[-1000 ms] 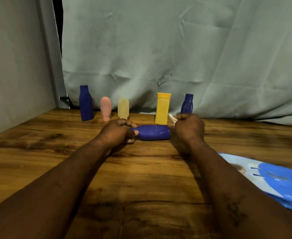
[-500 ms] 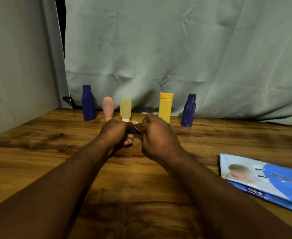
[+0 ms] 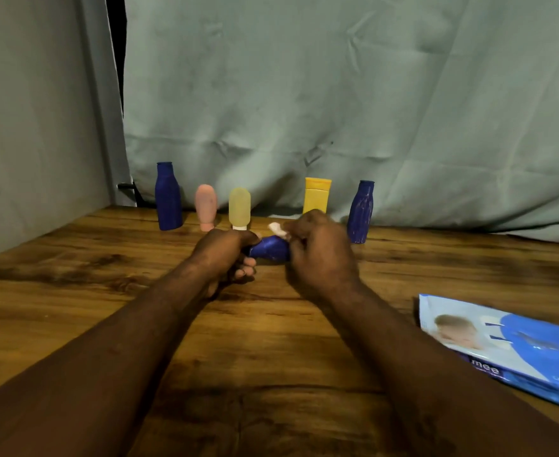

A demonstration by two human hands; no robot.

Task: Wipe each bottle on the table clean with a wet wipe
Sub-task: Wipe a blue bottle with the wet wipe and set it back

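Both forearms are reaching in from the table's (image 3: 73,291) near edge toward its middle, left hand (image 3: 223,255) curling its fingers around one end of the lying blue bottle (image 3: 270,249), right hand (image 3: 319,255) closing knuckles-up over the other end, pinching a wet wipe (image 3: 277,229).

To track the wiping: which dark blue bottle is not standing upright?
The blue bottle held sideways between the left hand and right hand; the far-left blue bottle and far-right blue bottle stand upright.
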